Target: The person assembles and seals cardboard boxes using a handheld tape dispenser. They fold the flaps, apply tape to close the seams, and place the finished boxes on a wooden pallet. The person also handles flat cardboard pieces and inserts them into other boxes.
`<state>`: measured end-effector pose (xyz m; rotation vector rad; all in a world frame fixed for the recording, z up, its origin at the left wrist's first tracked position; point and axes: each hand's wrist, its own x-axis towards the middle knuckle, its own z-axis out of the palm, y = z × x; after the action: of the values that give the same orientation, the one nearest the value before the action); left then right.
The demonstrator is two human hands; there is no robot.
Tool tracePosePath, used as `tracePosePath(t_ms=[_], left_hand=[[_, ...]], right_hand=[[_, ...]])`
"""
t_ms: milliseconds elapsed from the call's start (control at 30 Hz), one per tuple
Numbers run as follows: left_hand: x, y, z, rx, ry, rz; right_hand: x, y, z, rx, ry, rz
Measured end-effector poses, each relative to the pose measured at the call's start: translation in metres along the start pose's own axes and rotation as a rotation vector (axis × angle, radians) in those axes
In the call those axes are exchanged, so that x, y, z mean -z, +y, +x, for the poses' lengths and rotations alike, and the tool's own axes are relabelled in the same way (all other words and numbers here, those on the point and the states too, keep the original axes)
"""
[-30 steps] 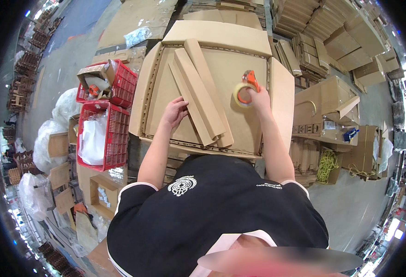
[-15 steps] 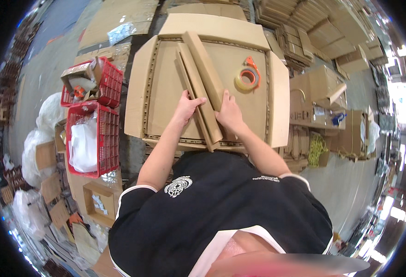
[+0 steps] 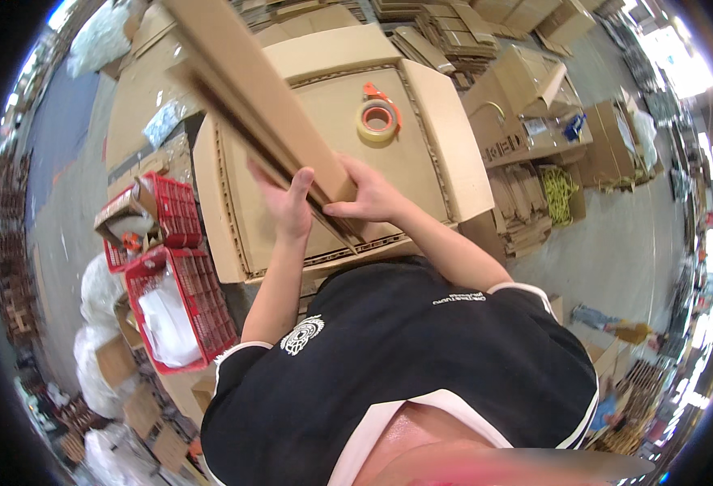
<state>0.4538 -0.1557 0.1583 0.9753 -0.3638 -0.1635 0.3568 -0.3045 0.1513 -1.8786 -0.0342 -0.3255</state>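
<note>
On the left, two red crates point(image 3: 215, 301) are set end to end, white wrapping point(image 3: 170, 324) being held in the nearer one. Clear plastic bags point(image 3: 100, 360) are heaped beside them. On the right, a blue object point(image 3: 574, 126) is rested on a large carton point(image 3: 492, 112), near which yellow-green rope point(image 3: 558, 196) is bundled. Flattened cardboard point(image 3: 460, 42) is stacked beyond; grey floor point(image 3: 644, 263) is seen farther right.

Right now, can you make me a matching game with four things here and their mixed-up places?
Things
1. Long folded brown cardboard strips
2. Orange tape dispenser with a round yellowish roll
3. Two red slatted plastic crates
4. Tangled yellow-green rope

Places
A. Right of the open brown cardboard box
B. Lying on the box's flat middle
C. Left of the box
D. In the left hand and right hand

Pairs: 1-D, 2-B, 3-C, 4-A
</note>
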Motion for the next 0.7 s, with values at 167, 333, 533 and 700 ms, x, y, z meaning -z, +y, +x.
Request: tracePosePath(t_ms=[167,333,533,700], left_hand=[[0.019,-0.024,-0.005,0.07,-0.239,0.352],[0.036,-0.06,-0.017,0.41,-0.218,0.252],[0.044,-0.061,-0.023,0.299,-0.105,0.205],[0.057,-0.071,-0.026,0.898,0.022,0.165]], right_hand=[[0.0,0.031,0.002,-0.135,-0.154,-0.004],[-0.011,0.066,-0.011,-0.221,-0.159,0.13],[-0.015,0.076,-0.021,-0.455,-0.269,0.215],[-0.011,0.087,-0.027,-0.715,-0.43,0.052]])
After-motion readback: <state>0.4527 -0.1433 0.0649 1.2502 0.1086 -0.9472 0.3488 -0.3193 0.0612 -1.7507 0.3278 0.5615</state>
